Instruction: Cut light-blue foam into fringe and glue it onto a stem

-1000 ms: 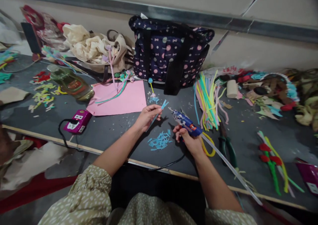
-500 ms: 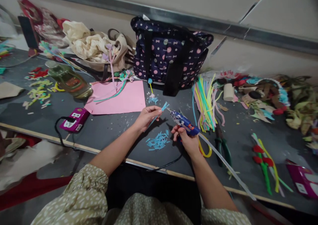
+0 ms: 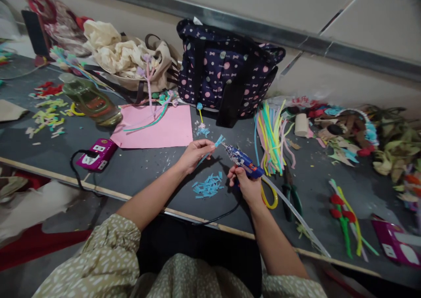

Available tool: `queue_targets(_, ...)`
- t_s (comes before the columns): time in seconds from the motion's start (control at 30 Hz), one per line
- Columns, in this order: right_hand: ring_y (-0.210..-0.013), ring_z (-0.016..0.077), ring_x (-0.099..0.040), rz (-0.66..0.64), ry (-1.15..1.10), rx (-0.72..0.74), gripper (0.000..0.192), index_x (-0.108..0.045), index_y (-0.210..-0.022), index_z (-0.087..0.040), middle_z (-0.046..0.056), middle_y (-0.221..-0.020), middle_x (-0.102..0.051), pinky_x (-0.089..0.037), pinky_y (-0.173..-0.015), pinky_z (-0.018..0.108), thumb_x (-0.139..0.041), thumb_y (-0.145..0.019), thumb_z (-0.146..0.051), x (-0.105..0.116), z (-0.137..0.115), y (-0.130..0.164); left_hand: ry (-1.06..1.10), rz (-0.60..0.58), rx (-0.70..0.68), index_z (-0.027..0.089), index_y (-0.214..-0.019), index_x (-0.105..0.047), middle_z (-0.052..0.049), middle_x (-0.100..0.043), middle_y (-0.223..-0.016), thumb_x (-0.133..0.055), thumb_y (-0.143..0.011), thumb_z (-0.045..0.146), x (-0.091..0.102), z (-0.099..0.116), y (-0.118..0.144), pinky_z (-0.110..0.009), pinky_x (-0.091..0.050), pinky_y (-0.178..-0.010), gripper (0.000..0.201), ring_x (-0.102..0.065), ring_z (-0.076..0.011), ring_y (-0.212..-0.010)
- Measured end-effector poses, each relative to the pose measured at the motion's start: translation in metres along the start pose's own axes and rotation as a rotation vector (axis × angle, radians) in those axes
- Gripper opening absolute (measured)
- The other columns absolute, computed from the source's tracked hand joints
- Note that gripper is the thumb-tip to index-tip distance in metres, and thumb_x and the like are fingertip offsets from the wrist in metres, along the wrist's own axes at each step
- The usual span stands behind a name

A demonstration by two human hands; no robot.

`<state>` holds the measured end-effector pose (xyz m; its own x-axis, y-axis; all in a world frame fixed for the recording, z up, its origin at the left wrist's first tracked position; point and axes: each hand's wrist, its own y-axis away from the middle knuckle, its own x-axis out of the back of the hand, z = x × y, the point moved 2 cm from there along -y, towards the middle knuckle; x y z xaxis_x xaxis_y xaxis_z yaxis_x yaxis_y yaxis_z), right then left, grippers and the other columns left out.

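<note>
One glue gun [image 3: 245, 163] gripped in right hand [image 3: 249, 188], one blue paper piece [image 3: 217, 142] pinched by left hand [image 3: 194, 154]

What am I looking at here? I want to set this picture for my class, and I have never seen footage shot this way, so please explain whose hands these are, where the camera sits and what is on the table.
The camera sits on a person's head and looks down at their own two bare hands; no machine is involved. The left hand pinches a small blue stem. The right hand grips a blue glue gun, its nozzle close to the stem's tip. Below, blue paper scraps lie on the grey table. Around them: a pink sheet, a spotted bag, coloured pipe cleaners and green-handled pliers.
</note>
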<state>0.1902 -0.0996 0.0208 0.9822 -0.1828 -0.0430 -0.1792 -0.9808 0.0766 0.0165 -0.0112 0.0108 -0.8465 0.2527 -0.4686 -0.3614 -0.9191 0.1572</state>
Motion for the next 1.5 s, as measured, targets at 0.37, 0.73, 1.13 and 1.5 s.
queue_targets(0.37, -0.04, 0.0094, -0.054, 0.009, 0.037, -0.018, 0.047, -0.061, -0.067, -0.017, -0.001, -0.056, -0.06, -0.043, -0.041, 0.022, -0.07, -0.072, -0.063, 0.0037, 0.0072, 0.0006, -0.005, -0.023, -0.005, 0.015, -0.074, -0.068, 0.001, -0.059, -0.065, -0.079, -0.069, 0.031, -0.0016, 0.0017, 0.001, -0.022, -0.04, -0.057, 0.02, -0.05, -0.0071, -0.057)
queue_targets(0.73, -0.038, 0.0102, -0.053, 0.038, 0.08, -0.027, 0.05, -0.059, -0.065, -0.018, -0.002, -0.051, -0.057, -0.043, -0.038, 0.021, -0.07, -0.069, -0.067, 0.0033, 0.0039, 0.0009, -0.011, -0.023, 0.001, 0.015, -0.073, -0.069, 0.001, -0.059, -0.064, -0.08, -0.067, 0.032, -0.0018, 0.0018, 0.0012, -0.022, -0.041, -0.056, 0.021, -0.05, -0.0073, -0.057)
queue_targets(1.13, -0.038, 0.0101, -0.052, 0.02, 0.077, -0.021, 0.05, -0.057, -0.063, -0.019, -0.003, -0.049, -0.054, -0.042, -0.039, 0.022, -0.069, -0.07, -0.067, 0.0014, 0.0014, 0.0008, -0.018, -0.03, -0.002, 0.015, -0.075, -0.069, 0.001, -0.058, -0.065, -0.081, -0.067, 0.033, -0.0014, 0.0021, 0.0016, -0.021, -0.041, -0.056, 0.023, -0.05, -0.0075, -0.058)
queue_targets(1.5, -0.038, 0.0106, -0.051, -0.012, 0.057, 0.003, 0.049, -0.055, -0.061, -0.02, -0.004, -0.048, -0.051, -0.042, -0.04, 0.024, -0.068, -0.071, -0.066, 0.0008, 0.0017, 0.0009, -0.023, -0.037, -0.002, 0.016, -0.074, -0.069, 0.001, -0.059, -0.065, -0.08, -0.068, 0.033, -0.002, 0.0024, 0.0015, -0.022, -0.041, -0.057, 0.021, -0.05, -0.0073, -0.057)
